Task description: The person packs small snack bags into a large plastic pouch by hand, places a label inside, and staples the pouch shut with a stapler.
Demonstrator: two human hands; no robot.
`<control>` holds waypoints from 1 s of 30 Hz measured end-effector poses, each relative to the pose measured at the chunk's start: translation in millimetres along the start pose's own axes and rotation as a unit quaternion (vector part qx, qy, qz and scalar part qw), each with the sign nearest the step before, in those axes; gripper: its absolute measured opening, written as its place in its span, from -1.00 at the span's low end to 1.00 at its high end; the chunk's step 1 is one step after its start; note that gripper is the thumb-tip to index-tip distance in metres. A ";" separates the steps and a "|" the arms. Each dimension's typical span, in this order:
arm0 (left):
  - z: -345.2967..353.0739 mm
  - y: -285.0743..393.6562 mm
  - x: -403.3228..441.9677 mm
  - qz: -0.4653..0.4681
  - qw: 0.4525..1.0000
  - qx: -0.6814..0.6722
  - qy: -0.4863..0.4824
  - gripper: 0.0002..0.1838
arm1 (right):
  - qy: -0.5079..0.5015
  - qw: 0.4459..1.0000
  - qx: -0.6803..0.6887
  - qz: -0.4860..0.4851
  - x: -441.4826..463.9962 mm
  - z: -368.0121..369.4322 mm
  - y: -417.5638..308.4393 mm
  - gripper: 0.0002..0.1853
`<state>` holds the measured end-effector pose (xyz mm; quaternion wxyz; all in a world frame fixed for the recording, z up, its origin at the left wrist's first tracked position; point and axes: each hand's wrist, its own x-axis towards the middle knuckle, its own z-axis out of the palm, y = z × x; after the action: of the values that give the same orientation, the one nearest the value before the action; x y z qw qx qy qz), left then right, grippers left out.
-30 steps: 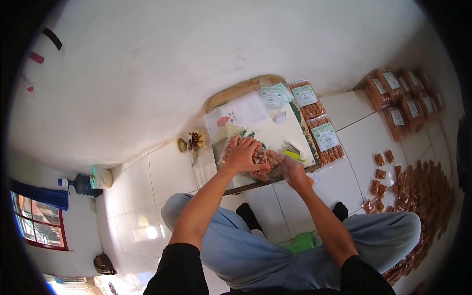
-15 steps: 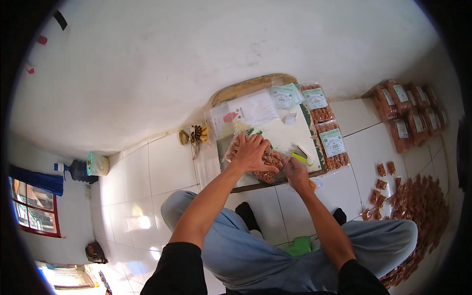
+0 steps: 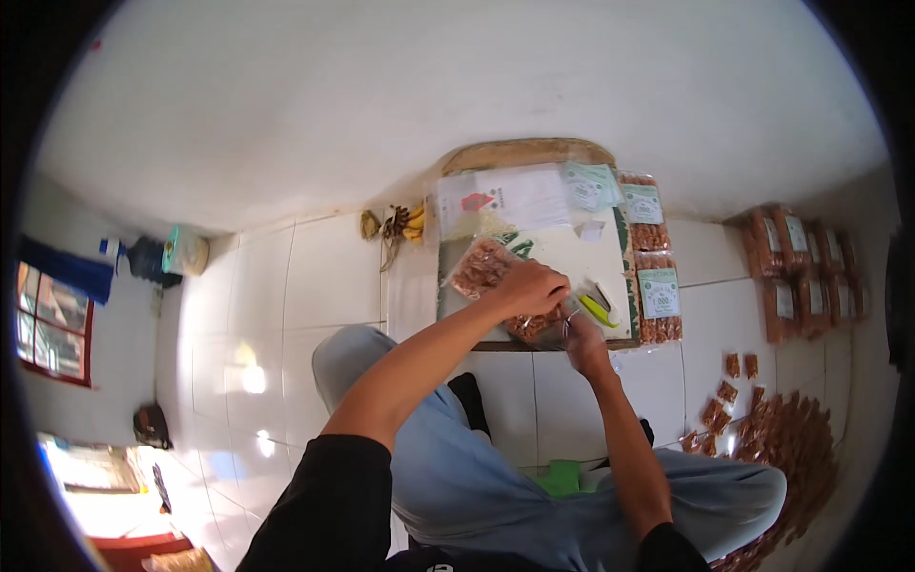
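Drawing the left hand (image 3: 530, 286) over to the right hand (image 3: 585, 345), at one end of a clear snack bag (image 3: 483, 265).

The left fingers, spread across the bag's middle half a second ago, are now curled inward, though what they pinch cannot be told; the right fingers remain pressed together, pinching the bag's clear plastic end, with a thin strand showing beside them. The bag, its far half of brown pieces now uncovered, lies tilted on the low table (image 3: 562, 250). Just beyond the right hand rests a lime-green tool (image 3: 596, 308); farther back are a printed plastic sheet (image 3: 534, 198) and green-and-white labels (image 3: 593, 187). Two labelled snack packs (image 3: 660, 296) lie along the table's right edge, bananas (image 3: 414, 223) off its left.
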<state>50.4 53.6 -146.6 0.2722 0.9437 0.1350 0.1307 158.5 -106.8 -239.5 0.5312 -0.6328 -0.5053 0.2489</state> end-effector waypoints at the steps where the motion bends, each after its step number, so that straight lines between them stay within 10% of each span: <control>1: 4.1 2.7 -1.1 -0.022 0.999 0.031 0.008 -0.79 | -0.026 0.994 -0.105 -0.015 3.4 -6.9 -1.8 -0.77; 8: 8.9 -12.0 -3.3 -0.063 0.995 -0.059 0.056 -0.78 | 0.095 0.990 -0.099 0.046 7.2 1.9 -21.7 -0.91; 12: -5.0 -23.4 -27.9 -0.175 0.949 0.092 0.247 -0.67 | 0.049 0.972 -0.158 0.166 5.5 -4.4 -45.2 -0.92; 24: 2.9 -21.3 -46.4 -0.272 0.937 0.152 0.157 -0.41 | 0.022 0.969 -0.247 0.004 10.6 -2.7 -37.4 -0.88; 30: 0.0 -26.8 -45.4 -0.275 0.938 0.122 0.172 -0.42 | -0.027 0.979 -0.108 0.173 -7.6 -11.4 -34.5 -0.87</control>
<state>3.3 60.6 -169.2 0.1526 0.8589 0.4491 0.1931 152.5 -121.1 -205.8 0.3947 -0.7572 -0.4266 0.2980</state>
